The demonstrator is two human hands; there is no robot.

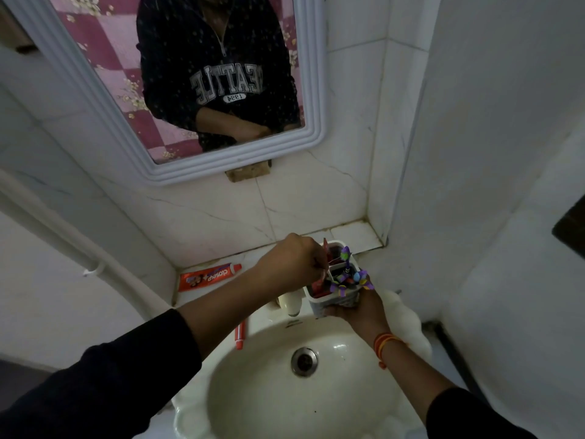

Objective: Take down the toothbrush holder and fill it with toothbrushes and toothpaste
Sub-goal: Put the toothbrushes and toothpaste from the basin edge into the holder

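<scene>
My right hand [357,308] grips a white toothbrush holder [323,304] from below, above the back rim of the sink. Purple toothbrushes [346,275] stick out of its right compartments, and red items fill the left ones. My left hand [294,261] hovers over the holder, its fingers pinched on a red toothbrush [319,278] that reaches into a left compartment. A red toothpaste tube [209,276] lies flat on the ledge to the left. Another red item [240,334], partly hidden under my left forearm, lies on the sink's left rim.
A white sink [253,403] with a metal drain [304,361] sits below my hands. A white tap [291,304] stands behind the bowl. A white-framed mirror [316,99] hangs on the tiled wall above. A white pipe [79,245] runs down the left.
</scene>
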